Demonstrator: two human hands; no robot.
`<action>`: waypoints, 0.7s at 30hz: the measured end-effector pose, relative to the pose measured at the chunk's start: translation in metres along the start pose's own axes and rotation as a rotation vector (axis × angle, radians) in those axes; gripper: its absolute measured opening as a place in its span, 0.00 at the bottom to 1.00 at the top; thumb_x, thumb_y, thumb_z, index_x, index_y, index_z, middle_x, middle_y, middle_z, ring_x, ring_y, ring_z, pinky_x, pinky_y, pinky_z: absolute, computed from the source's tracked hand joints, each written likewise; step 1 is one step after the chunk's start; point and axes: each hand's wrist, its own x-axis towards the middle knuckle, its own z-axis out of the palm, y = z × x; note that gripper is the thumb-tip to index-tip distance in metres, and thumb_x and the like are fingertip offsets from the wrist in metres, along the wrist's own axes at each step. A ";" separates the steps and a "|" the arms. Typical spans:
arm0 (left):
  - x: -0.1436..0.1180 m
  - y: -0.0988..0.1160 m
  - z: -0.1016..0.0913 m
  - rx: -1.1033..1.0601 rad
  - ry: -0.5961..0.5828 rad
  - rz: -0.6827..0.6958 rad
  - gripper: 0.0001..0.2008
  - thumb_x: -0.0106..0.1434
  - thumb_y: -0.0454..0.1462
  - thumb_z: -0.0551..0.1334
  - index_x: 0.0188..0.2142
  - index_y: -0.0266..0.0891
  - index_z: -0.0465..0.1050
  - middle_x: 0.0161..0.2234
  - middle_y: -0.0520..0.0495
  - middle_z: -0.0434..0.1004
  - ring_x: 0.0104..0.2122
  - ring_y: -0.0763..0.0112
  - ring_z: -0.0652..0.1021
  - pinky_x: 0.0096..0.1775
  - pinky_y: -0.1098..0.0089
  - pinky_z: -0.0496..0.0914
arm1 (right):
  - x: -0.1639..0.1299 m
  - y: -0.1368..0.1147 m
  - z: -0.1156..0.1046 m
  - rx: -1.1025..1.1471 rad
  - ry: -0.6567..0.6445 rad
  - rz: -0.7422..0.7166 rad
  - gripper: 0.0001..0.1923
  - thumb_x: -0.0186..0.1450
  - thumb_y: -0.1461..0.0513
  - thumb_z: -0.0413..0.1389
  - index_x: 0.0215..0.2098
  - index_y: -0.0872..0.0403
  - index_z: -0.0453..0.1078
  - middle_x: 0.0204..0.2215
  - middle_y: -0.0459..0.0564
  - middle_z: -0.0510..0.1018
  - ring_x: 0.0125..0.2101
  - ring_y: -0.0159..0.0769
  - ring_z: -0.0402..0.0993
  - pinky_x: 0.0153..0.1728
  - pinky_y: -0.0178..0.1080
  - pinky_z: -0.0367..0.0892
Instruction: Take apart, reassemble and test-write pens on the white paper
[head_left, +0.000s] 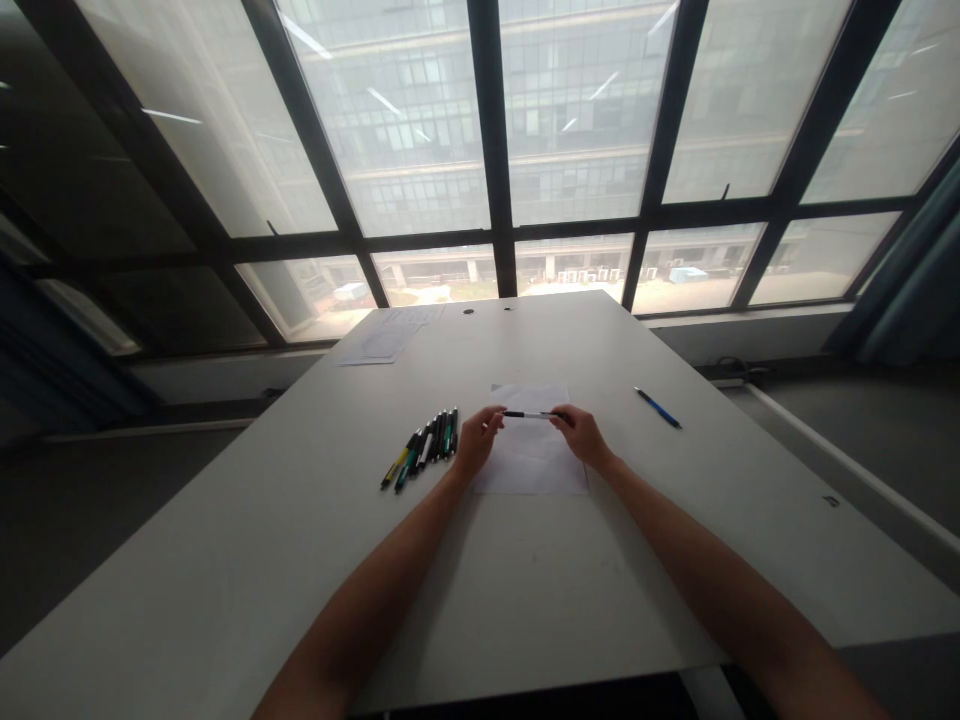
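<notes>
Both my hands hold one black pen (531,414) level above a white sheet of paper (532,460). My left hand (478,441) pinches its left end and my right hand (578,433) pinches its right end. A row of several pens (424,446), black, green and yellow, lies on the white table (315,520) just left of my left hand. A single blue pen (658,407) lies apart on the table to the right of my right hand.
More sheets of paper (384,340) lie at the table's far left corner. Two small dark spots (469,311) sit near the far edge. A large window with dark frames (491,150) rises behind the table. Floor shows on both sides.
</notes>
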 end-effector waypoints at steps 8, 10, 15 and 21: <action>-0.001 0.000 0.003 0.007 0.046 0.032 0.12 0.62 0.45 0.63 0.40 0.40 0.77 0.32 0.47 0.80 0.30 0.71 0.77 0.32 0.71 0.70 | -0.001 0.001 0.000 0.000 0.017 0.009 0.13 0.63 0.54 0.56 0.35 0.55 0.74 0.25 0.48 0.76 0.25 0.35 0.69 0.29 0.37 0.65; -0.002 0.000 0.003 0.027 0.047 0.037 0.12 0.62 0.45 0.63 0.38 0.40 0.77 0.32 0.47 0.80 0.29 0.70 0.76 0.32 0.70 0.70 | -0.002 -0.002 0.000 0.004 0.020 0.000 0.12 0.64 0.54 0.55 0.36 0.55 0.75 0.25 0.48 0.76 0.25 0.35 0.68 0.28 0.36 0.64; -0.002 0.003 0.000 0.076 -0.001 0.101 0.09 0.63 0.42 0.63 0.37 0.40 0.77 0.32 0.48 0.79 0.28 0.72 0.74 0.33 0.70 0.70 | -0.002 -0.008 -0.001 -0.007 0.005 -0.015 0.14 0.65 0.54 0.54 0.40 0.55 0.75 0.26 0.48 0.76 0.23 0.33 0.65 0.26 0.35 0.62; -0.002 0.001 0.001 0.117 -0.039 0.118 0.07 0.65 0.40 0.61 0.37 0.39 0.75 0.32 0.49 0.78 0.28 0.73 0.73 0.33 0.72 0.69 | -0.001 -0.004 0.000 -0.029 -0.010 -0.043 0.15 0.66 0.54 0.54 0.37 0.55 0.77 0.30 0.51 0.80 0.28 0.37 0.72 0.33 0.38 0.67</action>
